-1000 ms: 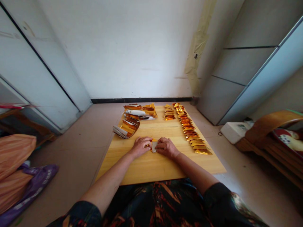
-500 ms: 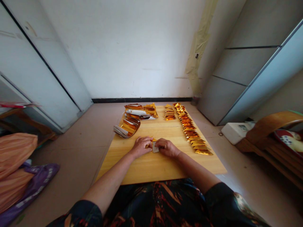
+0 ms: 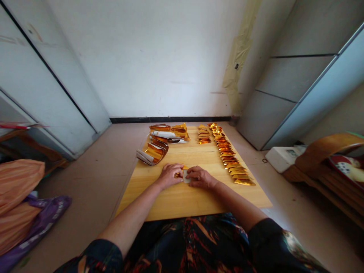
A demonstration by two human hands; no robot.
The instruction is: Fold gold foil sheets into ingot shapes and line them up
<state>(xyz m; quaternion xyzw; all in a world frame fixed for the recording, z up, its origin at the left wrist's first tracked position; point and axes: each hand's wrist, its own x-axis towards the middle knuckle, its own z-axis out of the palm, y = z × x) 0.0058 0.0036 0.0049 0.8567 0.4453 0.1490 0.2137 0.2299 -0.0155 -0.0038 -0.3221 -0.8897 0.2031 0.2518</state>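
Observation:
A small sheet of gold foil paper (image 3: 186, 176), its pale grey back facing up, lies between my hands near the middle of the wooden table. My left hand (image 3: 171, 175) is closed on its left side, with a bit of gold showing at the fingertips. My right hand (image 3: 201, 177) rests on its right edge, fingers bent and slightly spread over the pale side. Beyond, to the right, runs a long row of folded gold foil pieces (image 3: 227, 153), with a shorter row (image 3: 203, 135) beside its far end.
Curled stacks of gold foil sheets (image 3: 153, 151) and a white plastic wrapper (image 3: 163, 134) occupy the table's far left. The wooden table (image 3: 182, 206) stands near a white wall. Orange and purple bags (image 3: 21, 189) lie at left; a white box (image 3: 283, 157) and wooden furniture (image 3: 321, 155) stand right.
My right hand's fingers shift over the pale sheet, bunching at its edge and then spreading flatter. My left hand stays in place, holding the left side.

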